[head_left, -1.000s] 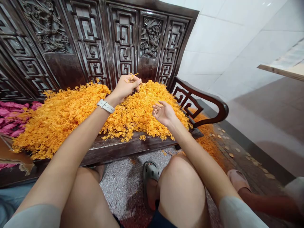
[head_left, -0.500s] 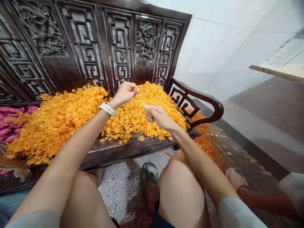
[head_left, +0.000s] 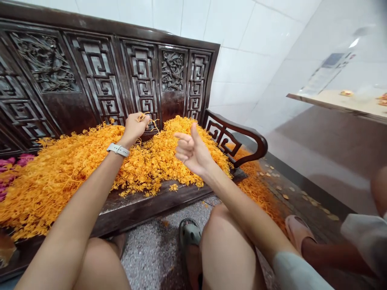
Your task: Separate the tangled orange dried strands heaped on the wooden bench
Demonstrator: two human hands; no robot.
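Note:
My left hand (head_left: 135, 127), with a pale watch band (head_left: 118, 150) at its wrist, is closed on a thin orange strand (head_left: 154, 124) whose loose end sticks out to the right. To its right hovers my right hand (head_left: 193, 150), thumb raised and index finger stretched out, the other fingers half curled, holding nothing that I can see. Below and behind both hands spreads a large heap of curly orange pieces (head_left: 87, 161) on the dark wooden bench (head_left: 133, 211). One small orange tuft (head_left: 173, 187) lies apart near the front edge of the seat.
Behind the heap rises the carved bench back (head_left: 96, 76), with a curved armrest (head_left: 250, 141) at right. More orange strands (head_left: 256, 193) lie on the floor beyond it. A table edge (head_left: 332, 105) carries a clear bottle (head_left: 332, 64). Another person's shoe (head_left: 298, 229) is at lower right.
My hands have moved apart. The right hand has let go of the strand and opened its thumb and index finger; the left still holds it. The view has shifted to the right.

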